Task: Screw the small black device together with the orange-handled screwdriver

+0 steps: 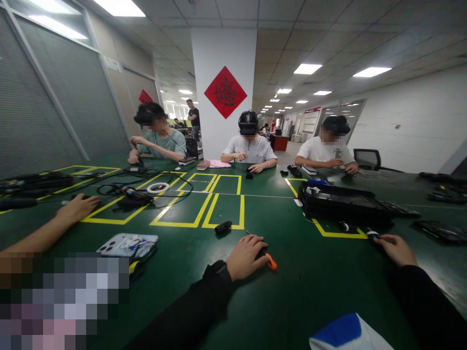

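Observation:
My left hand (246,256) rests on the green table (302,287), fingers curled over an orange-handled tool (270,262) whose tip pokes out to the right. My right hand (396,249) lies further right, closed around a small dark object (375,237) near the corner of a yellow tape outline. A small black part (223,226) sits just beyond my left hand. Both my arms wear black sleeves.
A black opened device (343,201) lies ahead on the right. A phone and tools (126,244) lie at left, near another person's bare arm (54,226). Three people with headsets sit across the table. Cables and a tape roll (157,187) lie at far left.

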{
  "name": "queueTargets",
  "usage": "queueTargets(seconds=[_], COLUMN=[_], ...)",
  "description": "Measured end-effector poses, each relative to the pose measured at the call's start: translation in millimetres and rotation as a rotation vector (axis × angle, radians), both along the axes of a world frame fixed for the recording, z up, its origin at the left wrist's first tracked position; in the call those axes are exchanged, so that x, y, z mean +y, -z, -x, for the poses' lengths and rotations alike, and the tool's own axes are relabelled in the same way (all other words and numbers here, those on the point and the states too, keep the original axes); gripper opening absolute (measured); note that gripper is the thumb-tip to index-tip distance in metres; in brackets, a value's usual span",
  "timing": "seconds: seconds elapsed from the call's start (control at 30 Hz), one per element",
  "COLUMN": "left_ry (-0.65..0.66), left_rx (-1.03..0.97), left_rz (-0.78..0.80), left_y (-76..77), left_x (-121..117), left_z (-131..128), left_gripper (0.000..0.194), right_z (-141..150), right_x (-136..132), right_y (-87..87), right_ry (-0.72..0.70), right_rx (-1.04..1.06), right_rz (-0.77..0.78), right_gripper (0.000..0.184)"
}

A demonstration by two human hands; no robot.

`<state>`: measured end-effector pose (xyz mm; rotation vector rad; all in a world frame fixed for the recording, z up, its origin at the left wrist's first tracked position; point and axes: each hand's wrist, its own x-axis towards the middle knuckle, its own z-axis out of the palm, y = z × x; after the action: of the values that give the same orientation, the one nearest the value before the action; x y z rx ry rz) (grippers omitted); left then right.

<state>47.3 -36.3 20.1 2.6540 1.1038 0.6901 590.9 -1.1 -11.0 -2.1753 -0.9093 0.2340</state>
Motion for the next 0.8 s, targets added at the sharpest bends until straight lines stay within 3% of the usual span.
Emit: queueTargets(seconds=[0.27, 0.8], left_ry=[0.010, 0.023], left_rx=[-0.005, -0.003], left_rz=[0.018, 0.019], left_y=[1.6, 0.9], left_x=[1.0, 1.4], left_z=[0.3, -0.1], left_gripper=[0.047, 0.045], right_z=[-2.1, 12.4], right_x=[-1.4, -18.9], right_y=[5.3, -7.3], right_ry=[-0.001, -0.029], right_rx=[0.020, -0.130], right_rz=[0.014, -0.072], right_gripper=[0.048, 0.033])
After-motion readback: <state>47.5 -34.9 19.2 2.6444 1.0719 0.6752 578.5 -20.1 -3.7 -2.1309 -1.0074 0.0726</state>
